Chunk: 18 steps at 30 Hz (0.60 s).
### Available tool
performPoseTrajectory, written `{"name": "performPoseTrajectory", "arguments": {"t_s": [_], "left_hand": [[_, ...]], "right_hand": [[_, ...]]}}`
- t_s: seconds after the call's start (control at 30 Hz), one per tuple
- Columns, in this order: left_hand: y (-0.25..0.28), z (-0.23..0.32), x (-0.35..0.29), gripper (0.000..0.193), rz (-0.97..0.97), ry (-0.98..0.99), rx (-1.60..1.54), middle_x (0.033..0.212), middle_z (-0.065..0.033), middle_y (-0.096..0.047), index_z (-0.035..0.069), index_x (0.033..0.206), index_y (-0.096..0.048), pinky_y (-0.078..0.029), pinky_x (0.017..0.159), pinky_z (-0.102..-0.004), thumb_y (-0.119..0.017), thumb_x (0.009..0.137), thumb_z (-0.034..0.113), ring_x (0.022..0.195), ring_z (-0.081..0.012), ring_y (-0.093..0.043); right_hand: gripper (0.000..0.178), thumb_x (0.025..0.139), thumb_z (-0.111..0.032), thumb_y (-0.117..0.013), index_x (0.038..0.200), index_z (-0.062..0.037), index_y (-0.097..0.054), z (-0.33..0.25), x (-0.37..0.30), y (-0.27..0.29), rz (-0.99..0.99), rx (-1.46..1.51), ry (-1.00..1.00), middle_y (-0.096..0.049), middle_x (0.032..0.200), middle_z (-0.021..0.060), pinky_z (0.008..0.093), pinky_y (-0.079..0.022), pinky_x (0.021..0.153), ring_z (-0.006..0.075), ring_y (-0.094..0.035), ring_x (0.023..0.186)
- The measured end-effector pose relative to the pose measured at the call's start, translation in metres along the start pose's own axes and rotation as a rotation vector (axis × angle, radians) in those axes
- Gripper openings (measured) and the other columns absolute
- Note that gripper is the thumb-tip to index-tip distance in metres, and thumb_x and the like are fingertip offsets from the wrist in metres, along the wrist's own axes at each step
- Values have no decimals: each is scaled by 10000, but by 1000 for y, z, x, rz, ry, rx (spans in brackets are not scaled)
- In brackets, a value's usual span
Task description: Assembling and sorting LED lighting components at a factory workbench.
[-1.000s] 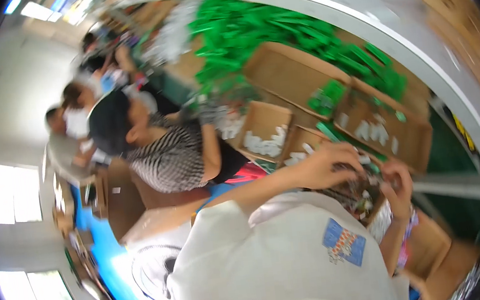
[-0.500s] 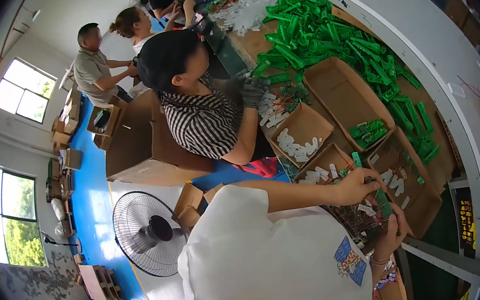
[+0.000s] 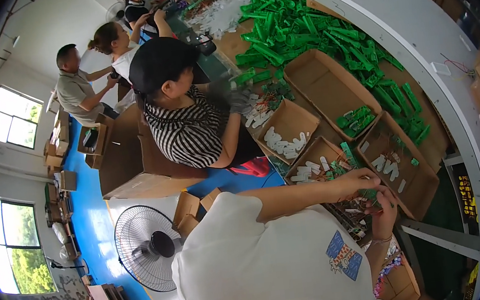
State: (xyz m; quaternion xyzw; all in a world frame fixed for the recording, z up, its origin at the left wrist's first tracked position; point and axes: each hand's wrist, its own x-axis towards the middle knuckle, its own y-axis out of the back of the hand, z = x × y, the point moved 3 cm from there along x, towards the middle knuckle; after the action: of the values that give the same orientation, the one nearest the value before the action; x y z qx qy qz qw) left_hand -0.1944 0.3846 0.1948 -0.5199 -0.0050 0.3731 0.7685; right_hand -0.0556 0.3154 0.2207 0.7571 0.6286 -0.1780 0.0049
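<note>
My left hand reaches in from the left, fingers bent and closed on a green plastic piece. Just below and to its right, my right hand is closed with its fingertips at the same piece. The fingers cover most of it, so its full shape is hidden. Beneath the hands are thin wires and small parts. Just beyond lies a cardboard tray with white strips and green pieces. Beside the right hand stands another cardboard tray, holding white strips and some wired parts.
Green plastic shells are heaped at the back, below a grey metal frame. A long cardboard box and a small tray stand farther in. A co-worker in a striped top sits to the left; a floor fan stands behind.
My hands have come closer together around the green piece, and less of it shows. My right hand's fingers have bent inward. The whole view has shifted slightly.
</note>
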Motion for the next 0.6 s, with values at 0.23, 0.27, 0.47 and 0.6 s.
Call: {"name": "performPoseTrajectory", "arguments": {"t_s": [0.23,0.27,0.47,0.6], "left_hand": [[-7,-11,-17,189,71,-507,895,1080,-121,-653,-3,1106,-627,-464,904,-319,-556,960,94,1049,-202,-608],[-8,-11,-19,190,70,-549,947,1074,-125,-652,-3,1113,-622,-469,894,-312,-549,963,87,1053,-199,-606],[-5,-18,-9,211,76,-633,858,1047,-107,-654,7,1153,-602,-497,843,-287,-560,957,75,969,-177,-629],[-14,-18,0,243,-20,-396,679,998,-69,-654,24,1141,-607,-512,802,-267,-644,904,67,877,-144,-634]], "right_hand": [[167,953,-178,-554,943,-15,-590,26,-11,-15,267,24,203,-588,874,34,235,-473,550,115,-556,618],[162,959,-168,-548,943,-12,-588,25,-13,-16,264,-38,254,-585,873,34,237,-467,585,127,-553,630],[191,957,-178,-557,1042,-9,-579,14,-19,-16,284,-652,460,-579,955,47,306,-468,773,166,-551,905],[263,963,-179,-546,1169,-15,-536,-6,-12,1,417,-485,573,-572,1103,78,310,-439,876,167,-538,1012]]}}
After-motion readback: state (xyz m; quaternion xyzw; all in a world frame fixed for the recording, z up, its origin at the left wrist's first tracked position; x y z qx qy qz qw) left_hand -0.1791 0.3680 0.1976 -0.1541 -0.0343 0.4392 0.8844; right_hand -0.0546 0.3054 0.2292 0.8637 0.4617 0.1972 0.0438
